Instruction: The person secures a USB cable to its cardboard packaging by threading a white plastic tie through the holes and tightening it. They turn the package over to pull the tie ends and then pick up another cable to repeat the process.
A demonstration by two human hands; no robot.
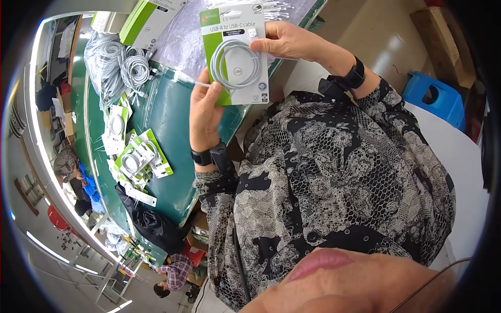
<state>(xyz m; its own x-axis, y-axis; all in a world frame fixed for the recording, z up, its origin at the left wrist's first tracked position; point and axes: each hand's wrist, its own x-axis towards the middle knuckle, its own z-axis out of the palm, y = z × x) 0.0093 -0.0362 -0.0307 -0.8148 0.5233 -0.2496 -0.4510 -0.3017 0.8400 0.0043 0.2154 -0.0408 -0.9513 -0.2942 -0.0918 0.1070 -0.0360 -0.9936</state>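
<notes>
Item held: flat retail card pack in white and green with a clear blister window showing a coiled white cable [235, 55], upper centre of the frame, raised above the near edge of the dark green desk [167, 120].

Left hand [204, 107]: centre of the frame, below and left of the pack. Fingers closed on the lower left corner of the card, thumb on its front face; a thin white strip, possibly a cable tie, sticks out to the left just above the thumb. Black wrist strap [209, 155] on the forearm.

Right hand [284, 40]: upper centre-right. Fingers pressed together and pinching the pack's upper right edge. Black wrist strap [347, 79] on this forearm too.

Clothing: black and cream lace-patterned shirt [334, 177], filling the centre and right of the frame.

On the desk, left of the frame: loose bundles of coiled grey-white cable [117, 65], upper left; a spread of finished white and green card packs [136, 159], middle left; a black cloth bag [151, 224] at the desk's lower end. A stack of green and white cartons [148, 18] sits at the top, beside a sheet of clear bubble plastic [182, 39].

Right edge: blue plastic stool [436, 99] on the floor.

Lower left: another person in a checked shirt [175, 271], well apart from the desk work.
</notes>
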